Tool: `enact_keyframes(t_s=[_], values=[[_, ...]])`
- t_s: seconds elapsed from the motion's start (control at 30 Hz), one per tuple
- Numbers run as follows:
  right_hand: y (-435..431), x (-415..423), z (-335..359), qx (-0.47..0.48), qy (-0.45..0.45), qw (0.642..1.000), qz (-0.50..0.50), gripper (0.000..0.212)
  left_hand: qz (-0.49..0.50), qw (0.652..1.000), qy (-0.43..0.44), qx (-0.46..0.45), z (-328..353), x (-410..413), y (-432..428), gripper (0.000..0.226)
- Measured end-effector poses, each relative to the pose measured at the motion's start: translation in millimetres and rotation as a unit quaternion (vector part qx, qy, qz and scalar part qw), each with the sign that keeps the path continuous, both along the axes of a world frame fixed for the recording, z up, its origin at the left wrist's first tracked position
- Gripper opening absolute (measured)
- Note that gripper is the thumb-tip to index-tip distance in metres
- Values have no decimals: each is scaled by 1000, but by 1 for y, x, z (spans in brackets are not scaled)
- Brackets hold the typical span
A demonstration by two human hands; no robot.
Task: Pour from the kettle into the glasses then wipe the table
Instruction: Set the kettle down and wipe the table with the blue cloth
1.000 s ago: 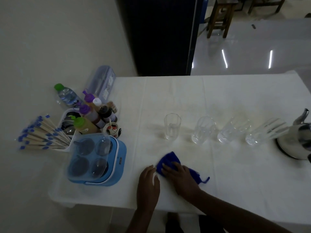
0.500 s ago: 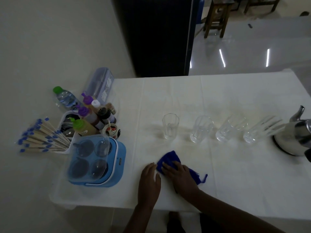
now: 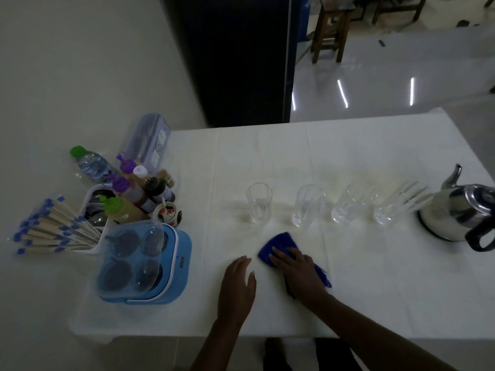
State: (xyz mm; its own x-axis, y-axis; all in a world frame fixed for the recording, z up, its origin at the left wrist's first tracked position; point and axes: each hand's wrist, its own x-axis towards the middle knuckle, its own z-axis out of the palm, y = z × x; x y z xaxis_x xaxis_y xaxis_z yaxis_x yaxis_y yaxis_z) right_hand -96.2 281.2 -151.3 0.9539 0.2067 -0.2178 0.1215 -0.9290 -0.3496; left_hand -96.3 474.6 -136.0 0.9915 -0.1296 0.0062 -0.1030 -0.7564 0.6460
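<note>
right hand is laid flat, fingers spread, on the blue cloth. left hand is pressed flat on the table just beside it. glasses are lined up beyond; kettle far right.

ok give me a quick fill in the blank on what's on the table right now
1. The right hand presses flat on a ____ cloth.
2. ____ clear glasses stand in a row on the table.
3. The kettle sits at the ____ end of that row.
4. The left hand rests flat, holding ____.

Missing words: blue; four; right; nothing
</note>
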Motion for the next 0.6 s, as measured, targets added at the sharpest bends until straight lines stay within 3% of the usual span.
enact_keyframes(t_s=[0.13, 0.3, 0.47, 0.6], values=[[-9, 17, 9, 2, 36, 993, -114, 75, -7, 1000, 10, 10, -4, -14, -3, 34], [-18, 3, 14, 4, 30, 987, -159, 66, -19, 1000, 0, 16, -2, -19, -9, 34], [-70, -5, 9, 32, -9, 937, -347, 57, -16, 1000, 2, 20, 3, -19, -17, 33], [-66, -2, 17, 3, 22, 928, -372, 63, -20, 1000, 7, 19, 5, -16, -33, 33]])
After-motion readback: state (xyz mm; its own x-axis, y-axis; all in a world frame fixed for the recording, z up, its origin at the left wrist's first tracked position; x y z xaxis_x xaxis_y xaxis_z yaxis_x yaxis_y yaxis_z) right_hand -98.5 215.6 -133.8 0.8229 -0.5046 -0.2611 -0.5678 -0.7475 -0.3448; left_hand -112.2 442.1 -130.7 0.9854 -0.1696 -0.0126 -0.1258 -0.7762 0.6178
